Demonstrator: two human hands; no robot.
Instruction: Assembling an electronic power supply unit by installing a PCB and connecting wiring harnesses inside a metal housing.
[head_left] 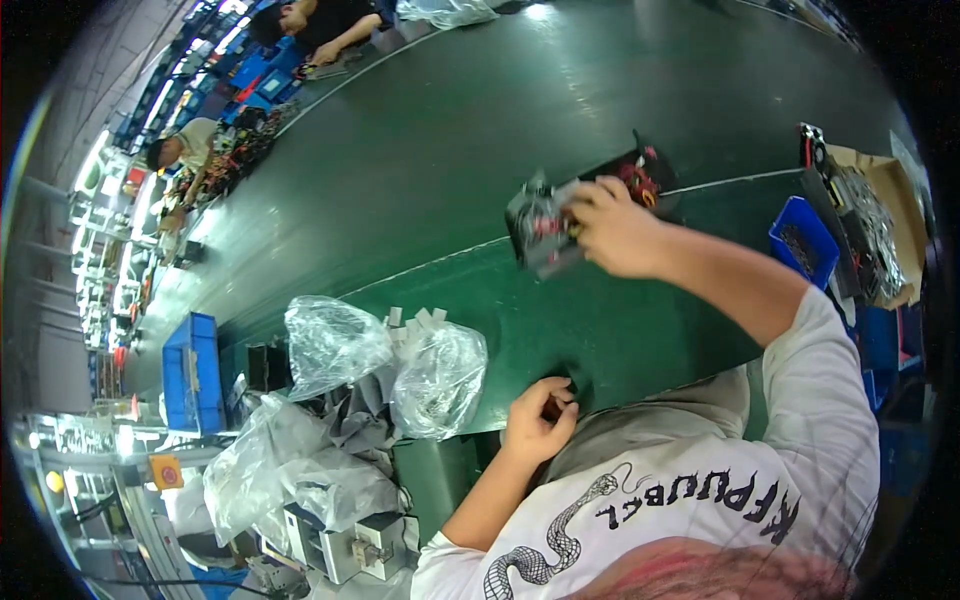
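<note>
My right hand [615, 232] reaches out over the green bench, its fingers closed on a dark boxy unit [540, 228] with a pale, see-through-looking top and some red inside. Motion smears that unit, so its exact kind does not show. Right behind the hand is a second black unit [645, 178] with red and yellow parts, perhaps wires. My left hand [540, 418] rests at the bench's near edge with its fingers curled in. A small dark patch shows at those fingertips; whether it is a held thing or shadow is unclear.
Clear plastic bags [440, 380] with pale pieces lie left of my left hand, near a blue crate [192, 375]. At the right are a blue bin [803, 240] of small dark parts and a cardboard box [890, 225] with metal pieces. Co-workers [185, 150] sit across the bench.
</note>
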